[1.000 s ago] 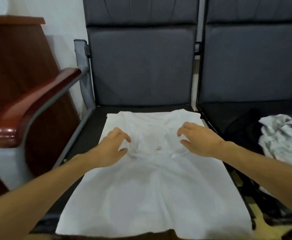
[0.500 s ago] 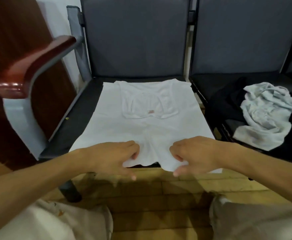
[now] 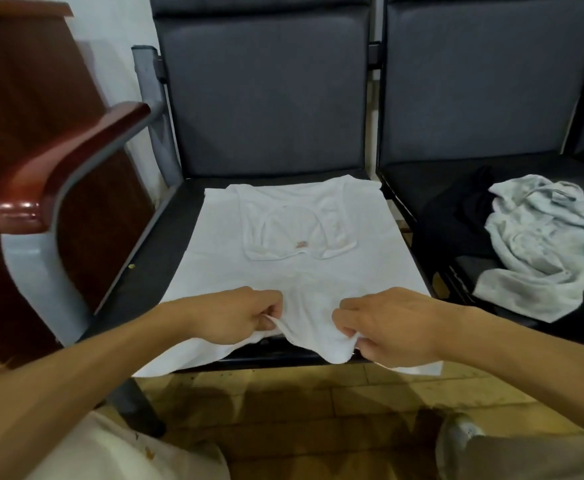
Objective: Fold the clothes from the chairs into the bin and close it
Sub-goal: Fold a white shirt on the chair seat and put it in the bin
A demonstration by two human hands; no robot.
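A white T-shirt lies flat on the seat of the left grey chair, its collar toward the backrest and its hem hanging over the front edge. My left hand pinches the hem on the left. My right hand pinches the hem on the right, and the cloth between them is lifted and bunched. On the right chair sit a crumpled light grey garment and a black garment beneath it. No bin is in view.
A wooden armrest on a grey metal frame stands at the left of the chair. A dark wooden cabinet is behind it. Tiled floor and my knees fill the bottom of the view.
Both hands moved from the shirt's chest down to its hem at the seat's front edge and closed on it, lifting the cloth slightly.
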